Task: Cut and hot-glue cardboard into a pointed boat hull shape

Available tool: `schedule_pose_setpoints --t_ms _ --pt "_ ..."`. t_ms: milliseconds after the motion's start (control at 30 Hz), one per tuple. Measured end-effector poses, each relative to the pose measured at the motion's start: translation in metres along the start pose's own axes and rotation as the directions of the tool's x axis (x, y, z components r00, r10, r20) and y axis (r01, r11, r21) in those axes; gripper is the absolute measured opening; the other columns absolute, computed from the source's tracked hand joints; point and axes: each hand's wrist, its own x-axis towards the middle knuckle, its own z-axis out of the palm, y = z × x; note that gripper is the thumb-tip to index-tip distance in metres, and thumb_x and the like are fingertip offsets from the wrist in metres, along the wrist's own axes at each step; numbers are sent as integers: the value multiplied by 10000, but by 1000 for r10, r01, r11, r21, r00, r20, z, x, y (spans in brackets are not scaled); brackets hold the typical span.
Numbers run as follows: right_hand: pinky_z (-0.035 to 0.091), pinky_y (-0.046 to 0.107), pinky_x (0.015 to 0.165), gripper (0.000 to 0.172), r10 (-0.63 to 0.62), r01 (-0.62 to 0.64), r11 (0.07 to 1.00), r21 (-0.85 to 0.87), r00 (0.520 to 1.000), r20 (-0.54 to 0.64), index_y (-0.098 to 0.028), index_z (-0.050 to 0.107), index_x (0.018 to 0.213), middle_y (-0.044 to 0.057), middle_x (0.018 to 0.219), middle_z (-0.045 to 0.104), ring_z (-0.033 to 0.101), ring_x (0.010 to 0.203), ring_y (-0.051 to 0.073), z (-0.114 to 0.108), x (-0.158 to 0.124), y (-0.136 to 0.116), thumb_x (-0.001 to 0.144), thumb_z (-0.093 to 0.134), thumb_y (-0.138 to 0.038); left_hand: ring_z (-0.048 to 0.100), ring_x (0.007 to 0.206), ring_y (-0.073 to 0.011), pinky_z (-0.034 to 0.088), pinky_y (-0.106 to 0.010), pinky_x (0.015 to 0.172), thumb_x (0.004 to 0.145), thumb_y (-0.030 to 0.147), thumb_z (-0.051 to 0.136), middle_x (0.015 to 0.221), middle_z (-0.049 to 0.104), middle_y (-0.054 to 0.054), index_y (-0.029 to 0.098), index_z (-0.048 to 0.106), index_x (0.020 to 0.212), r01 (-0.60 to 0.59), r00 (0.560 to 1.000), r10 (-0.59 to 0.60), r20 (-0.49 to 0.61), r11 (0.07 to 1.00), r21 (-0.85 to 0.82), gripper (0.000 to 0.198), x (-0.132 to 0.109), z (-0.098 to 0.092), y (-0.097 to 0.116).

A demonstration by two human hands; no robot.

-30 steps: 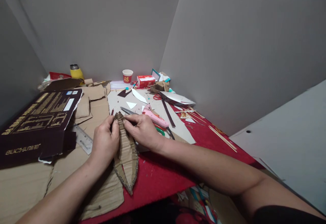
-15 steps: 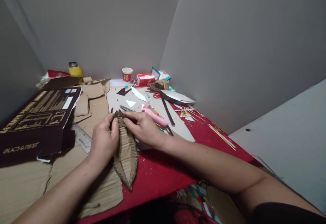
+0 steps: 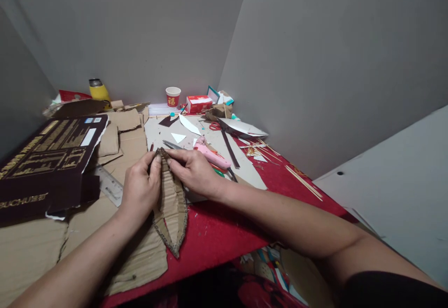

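A boat-shaped cardboard piece (image 3: 171,212) with raised side strips and a pointed near end is held over the table's front part. My left hand (image 3: 143,179) grips its far end on the left side, thumb on top. On the right side of that same end, my right hand (image 3: 192,170) pinches the edge between thumb and fingers. The fingertips partly cover the far tip. Just beyond my right hand lie a pink glue gun (image 3: 212,155) and the grey blades of a scissors-like tool (image 3: 171,145).
A dark printed box panel (image 3: 38,191), brown cardboard (image 3: 131,151) and a clear ruler (image 3: 109,185) lie left. Behind stand a paper cup (image 3: 173,97), a red box (image 3: 199,104) and a yellow bottle (image 3: 99,91). Thin sticks (image 3: 304,183) lie right on the red cloth (image 3: 217,233).
The view has shifted slightly, so everything sits a little higher and to the left. Both hands keep their hold on the cardboard piece's far end.
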Motion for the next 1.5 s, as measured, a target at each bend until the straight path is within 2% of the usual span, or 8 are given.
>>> schedule_pose_setpoints --t_ms 267,367,500,700,833,1133,1267,1500 --pt "520 375 929 396 -18 18 1000 -8 999 27 -171 707 1142 47 1091 743 684 1004 210 0 1 -1 877 457 -17 639 809 -195 450 -274 745 927 276 474 895 729 -60 142 705 1010 -14 1000 13 -22 999 -51 279 -1 1 3" --pt "524 355 900 392 -13 15 999 -47 999 43 -180 712 1127 36 1065 750 690 964 199 -1 2 -1 880 453 -18 632 799 -188 448 -270 739 925 271 477 885 725 -47 150 703 994 -10 1000 9 -16 999 -52 266 0 1 3" --pt "494 376 977 395 -37 41 996 -80 998 48 -219 688 1168 27 1143 726 666 1061 198 -2 1 1 893 459 -51 618 787 -180 443 -269 727 927 286 478 869 712 -32 160 695 969 11 1000 -11 1 998 -60 255 1 -1 3" --pt "479 402 1020 399 -129 138 966 -219 990 56 -161 585 1301 104 1255 666 625 1163 221 -3 -3 5 932 435 -142 604 778 -169 441 -265 733 926 263 482 851 698 -29 160 689 955 -19 1000 17 -19 995 -94 234 0 -1 5" --pt "485 397 1013 382 -125 132 961 -245 991 44 -166 577 1308 104 1244 672 632 1151 222 -2 -3 5 961 421 -204 605 771 -170 446 -266 730 924 266 485 842 695 -29 159 690 969 -28 999 26 -22 995 -93 235 1 0 4" --pt "496 362 987 356 -129 130 982 -135 992 16 -200 641 1237 74 1179 708 650 1113 207 1 -2 2 958 426 -147 623 790 -170 457 -256 744 924 269 494 860 715 -22 173 699 977 -43 998 39 -42 995 -87 231 -2 -1 4" --pt "483 375 1006 365 -87 90 991 -100 996 37 -222 633 1252 53 1192 705 644 1122 202 1 0 2 959 434 -135 623 804 -171 453 -258 755 922 261 496 881 717 -27 167 698 983 -41 998 37 -50 995 -93 231 -1 -1 5" --pt "418 441 1080 429 -7 7 973 -231 1000 1 -126 524 1364 151 1356 582 534 1274 262 -2 0 5 958 473 -256 606 774 -167 445 -259 727 922 246 489 860 704 -35 150 693 982 -53 998 49 -47 995 -84 233 1 -2 6"
